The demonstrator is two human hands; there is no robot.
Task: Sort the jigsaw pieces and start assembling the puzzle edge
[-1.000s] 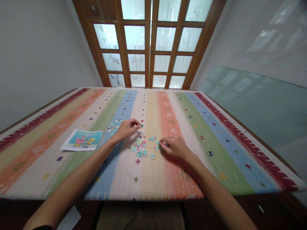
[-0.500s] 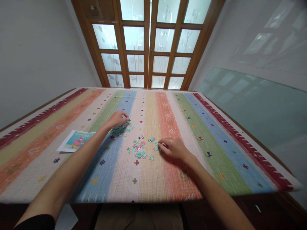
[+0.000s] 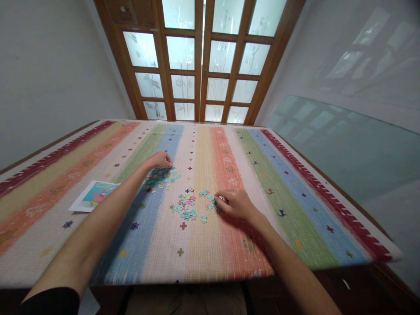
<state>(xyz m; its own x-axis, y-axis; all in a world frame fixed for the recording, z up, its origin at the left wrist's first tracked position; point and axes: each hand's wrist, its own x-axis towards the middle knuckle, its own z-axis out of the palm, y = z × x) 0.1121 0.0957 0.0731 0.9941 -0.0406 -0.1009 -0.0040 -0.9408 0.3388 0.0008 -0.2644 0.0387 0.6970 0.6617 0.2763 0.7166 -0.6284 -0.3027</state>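
My left hand [image 3: 161, 160] is over the far pile of teal jigsaw puzzle pieces [image 3: 158, 177], its fingers pinched together at a small teal piece [image 3: 173, 168]. The hand partly covers that pile. To the right, my right hand [image 3: 234, 203] rests low over the cloth, thumb and fingers closed around puzzle pieces [image 3: 220, 199] that show only in part. Between the hands lies a loose cluster of teal, pink and yellow puzzle pieces [image 3: 186, 205]. A few teal pieces [image 3: 204, 193] lie just left of my right fingertips.
A printed picture [image 3: 92, 195] of a pink cartoon starfish lies left of my left forearm, which covers part of it. The striped tablecloth [image 3: 206, 249] spreads over the whole table. Beyond stand wooden doors with frosted panes [image 3: 184, 86]; a glass panel [image 3: 315, 127] leans at the right wall.
The view has shifted slightly, so everything sits a little further left. My left fingers have dipped slightly at the far pile. My right hand stays closed in nearly the same place.
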